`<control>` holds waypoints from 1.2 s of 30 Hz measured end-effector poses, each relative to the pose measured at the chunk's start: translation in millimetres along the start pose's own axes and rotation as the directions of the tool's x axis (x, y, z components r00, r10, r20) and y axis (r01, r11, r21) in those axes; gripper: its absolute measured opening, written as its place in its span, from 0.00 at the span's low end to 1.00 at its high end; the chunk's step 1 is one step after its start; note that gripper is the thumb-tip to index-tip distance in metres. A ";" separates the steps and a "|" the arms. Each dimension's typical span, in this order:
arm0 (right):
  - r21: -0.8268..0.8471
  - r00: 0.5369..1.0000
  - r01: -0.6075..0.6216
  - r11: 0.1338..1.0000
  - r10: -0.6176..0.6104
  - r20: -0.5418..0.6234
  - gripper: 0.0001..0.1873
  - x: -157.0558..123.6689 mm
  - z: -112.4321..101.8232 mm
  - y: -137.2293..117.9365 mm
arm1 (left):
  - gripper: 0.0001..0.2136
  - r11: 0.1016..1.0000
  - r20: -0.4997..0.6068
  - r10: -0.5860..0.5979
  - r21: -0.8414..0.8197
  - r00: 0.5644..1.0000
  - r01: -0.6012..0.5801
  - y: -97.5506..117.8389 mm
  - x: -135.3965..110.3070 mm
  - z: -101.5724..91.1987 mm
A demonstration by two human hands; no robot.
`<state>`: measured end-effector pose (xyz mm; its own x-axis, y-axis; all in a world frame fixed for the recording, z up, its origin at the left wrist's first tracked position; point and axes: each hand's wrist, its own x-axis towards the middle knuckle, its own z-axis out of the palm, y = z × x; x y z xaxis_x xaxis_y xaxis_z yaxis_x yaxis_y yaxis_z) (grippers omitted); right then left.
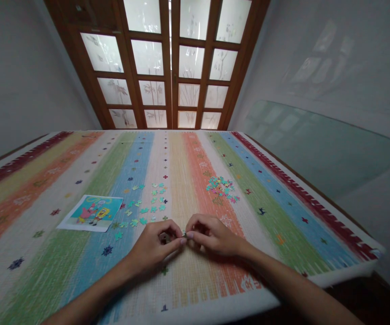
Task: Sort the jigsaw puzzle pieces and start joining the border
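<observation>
My left hand (161, 239) and my right hand (211, 234) meet fingertip to fingertip just above the yellow stripe of the cloth. Between them they pinch a small puzzle piece (184, 234), mostly covered by the fingers. Thumbs and forefingers are closed on it from both sides. Beyond my left hand, several teal puzzle pieces (144, 210) lie spread apart in loose rows. Farther off to the right is a heap of mixed-colour puzzle pieces (220, 188). A printed picture of cartoon figures on teal (93, 211) lies flat at the left.
A striped, patterned cloth (269, 243) covers the large flat surface, its front edge close to my forearms. White walls (333, 58) stand on both sides, with a pale glass panel (316, 140) at the right. Wooden glazed doors (172, 90) close off the far end.
</observation>
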<state>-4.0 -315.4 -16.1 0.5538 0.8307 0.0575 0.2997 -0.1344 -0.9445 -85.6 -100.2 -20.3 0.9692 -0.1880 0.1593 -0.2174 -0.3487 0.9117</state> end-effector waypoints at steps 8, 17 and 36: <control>-0.273 0.997 -0.026 0.962 0.004 -0.081 0.05 1.6 -28.8 3.0 | 0.06 0.842 0.100 0.285 0.449 0.953 -0.299 -8.2 -1.3 -5.0; -0.369 0.992 -0.093 0.925 0.118 0.048 0.06 0.4 -39.1 6.7 | 0.09 0.687 0.194 0.301 0.635 0.934 -0.354 -17.9 -3.4 -7.9; -0.499 0.994 -0.084 0.862 0.108 0.018 0.07 2.0 -31.0 12.9 | 0.11 0.658 0.231 0.270 0.665 0.935 -0.354 -15.1 -3.2 -7.4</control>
<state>25.1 -332.3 -18.1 0.5685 0.8211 -0.0505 0.5996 -0.4556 -0.6580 -84.6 -87.5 -31.8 0.8205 -0.4822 0.3071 -0.5634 -0.7730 0.2916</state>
